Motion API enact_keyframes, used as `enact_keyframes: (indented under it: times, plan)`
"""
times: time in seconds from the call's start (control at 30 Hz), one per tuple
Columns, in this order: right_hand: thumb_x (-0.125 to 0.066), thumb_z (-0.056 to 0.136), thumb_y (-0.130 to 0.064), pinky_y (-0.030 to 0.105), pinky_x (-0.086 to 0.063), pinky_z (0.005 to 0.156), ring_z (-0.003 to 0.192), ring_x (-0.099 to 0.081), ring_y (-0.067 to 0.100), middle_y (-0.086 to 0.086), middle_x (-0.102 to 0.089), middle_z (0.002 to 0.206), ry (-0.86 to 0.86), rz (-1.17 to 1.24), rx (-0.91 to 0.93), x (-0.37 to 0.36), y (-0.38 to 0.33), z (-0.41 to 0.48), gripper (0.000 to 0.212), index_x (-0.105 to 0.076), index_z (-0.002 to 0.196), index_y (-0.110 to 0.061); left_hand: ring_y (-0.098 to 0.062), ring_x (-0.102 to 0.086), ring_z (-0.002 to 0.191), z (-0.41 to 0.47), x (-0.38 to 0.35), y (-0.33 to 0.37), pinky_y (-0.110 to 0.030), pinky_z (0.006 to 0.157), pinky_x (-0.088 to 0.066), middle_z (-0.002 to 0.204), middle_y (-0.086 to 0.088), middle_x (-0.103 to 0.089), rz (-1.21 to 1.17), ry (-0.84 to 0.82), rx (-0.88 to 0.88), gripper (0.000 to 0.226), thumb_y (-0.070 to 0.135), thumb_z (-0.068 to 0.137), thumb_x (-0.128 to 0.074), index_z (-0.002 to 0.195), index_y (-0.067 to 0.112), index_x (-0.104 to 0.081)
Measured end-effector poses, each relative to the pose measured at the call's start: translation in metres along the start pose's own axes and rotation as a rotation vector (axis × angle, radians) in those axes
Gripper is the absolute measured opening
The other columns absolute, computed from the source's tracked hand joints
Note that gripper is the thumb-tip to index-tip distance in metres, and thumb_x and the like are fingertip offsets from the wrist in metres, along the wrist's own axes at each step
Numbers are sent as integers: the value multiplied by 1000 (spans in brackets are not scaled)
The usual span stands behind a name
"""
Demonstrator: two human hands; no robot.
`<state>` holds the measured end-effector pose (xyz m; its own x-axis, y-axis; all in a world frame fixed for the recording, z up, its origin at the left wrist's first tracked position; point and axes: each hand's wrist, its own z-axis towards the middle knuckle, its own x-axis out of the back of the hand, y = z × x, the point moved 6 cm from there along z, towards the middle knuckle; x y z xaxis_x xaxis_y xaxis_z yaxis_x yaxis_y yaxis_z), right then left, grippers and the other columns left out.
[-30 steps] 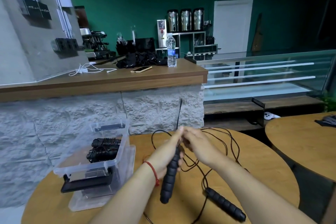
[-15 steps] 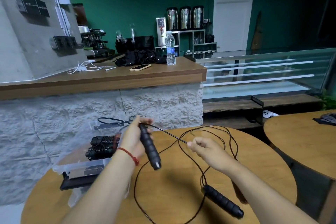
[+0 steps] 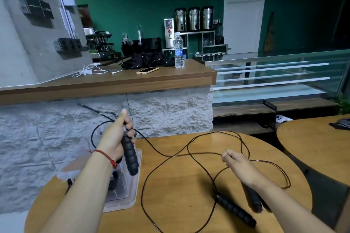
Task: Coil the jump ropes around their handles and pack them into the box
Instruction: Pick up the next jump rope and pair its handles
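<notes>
My left hand (image 3: 118,134) grips a black ribbed handle (image 3: 129,154), raised above the clear plastic box (image 3: 130,181) at the table's left edge. The thin dark rope (image 3: 164,154) runs from that handle across the round wooden table (image 3: 180,200) in loose loops. My right hand (image 3: 236,162) pinches the rope to the right, fingers curled round it. The second black handle (image 3: 235,211) lies flat on the table near my right forearm. My left arm hides most of the box's inside.
Behind the table stand a white stone wall and a wooden counter (image 3: 117,81) with a phone (image 3: 147,70), a water bottle (image 3: 179,50) and cables. A second round table (image 3: 318,147) stands at the right. A glass display case (image 3: 274,75) lies beyond.
My hands have drawn apart: the left one carried its handle up and leftward over the box, and the right one slid outward along the rope, which now stretches between them.
</notes>
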<state>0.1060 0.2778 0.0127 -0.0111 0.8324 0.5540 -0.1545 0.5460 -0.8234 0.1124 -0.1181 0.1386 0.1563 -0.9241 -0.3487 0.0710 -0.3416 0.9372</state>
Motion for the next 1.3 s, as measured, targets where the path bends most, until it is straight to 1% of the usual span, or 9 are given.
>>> enact_keyframes:
  times: [0.23,0.47,0.57,0.63,0.77,0.9,0.97,1.1,1.3]
  plan:
    - [-55,108,-40,21,-35,59,56,-45,1,-13,-53,69,100,122,132,-3,-74,7,22,-62,92,-27,-13,-48,52,-32,-68,-64,-26,49,-43,65,4,-52,390,-205,142,52,62,92,-68,98,13,-82]
    - [-63,105,-24,37,-52,73,67,-67,17,6,-72,75,-97,107,320,-55,-128,-7,19,-60,89,-14,-14,-52,52,-55,-123,-124,-27,50,-44,66,0,-53,233,-258,378,53,72,87,-69,91,19,-67]
    - [-63,106,-23,27,-48,70,66,-63,2,-13,-73,76,-112,133,315,-55,-128,-13,14,-64,96,-13,-16,-56,57,-51,-118,-128,-28,50,-46,71,-2,-59,202,-183,379,44,59,99,-62,96,16,-72]
    - [-65,106,-22,13,-42,72,70,-58,-3,-37,-65,82,-139,109,334,-52,-125,-17,9,-68,113,-20,-17,-60,64,-44,-111,-122,-28,50,-48,80,-2,-66,163,-160,326,42,55,104,-57,103,18,-78]
    - [-66,104,-40,16,-37,64,66,-45,1,-17,-50,74,-117,103,328,-41,-107,-18,41,-53,141,-52,-16,-68,71,-37,-101,-102,-26,45,-46,97,-3,-75,5,-196,295,40,46,109,-50,102,15,-75]
    - [-59,106,-46,28,-36,65,65,-44,6,-14,-49,67,-99,150,181,-29,-74,-11,13,-66,115,-40,-24,-80,91,-24,-75,-75,-21,38,-44,99,-5,-78,-199,-80,269,37,38,113,-45,91,13,-61]
    - [-55,107,-49,30,-38,68,65,-46,3,-16,-50,65,-108,93,158,-21,-59,-11,26,-71,97,-30,-24,-80,94,-12,-58,-60,-20,38,-45,101,-5,-73,-311,-55,236,34,38,113,-45,91,14,-57]
    - [-55,105,-54,34,-47,91,83,-60,0,-16,-64,77,-136,-37,133,-2,-27,-9,41,-68,80,-25,-3,-63,57,8,-25,-24,-17,40,-44,70,11,-55,-497,-80,177,37,46,110,-44,82,23,-52]
    - [-48,111,-22,38,-37,75,68,-46,6,-7,-47,70,-87,-44,70,38,8,-12,39,-51,73,-15,1,-42,43,21,21,21,-15,39,-38,59,13,-42,-551,-56,61,44,49,109,-43,71,28,-48]
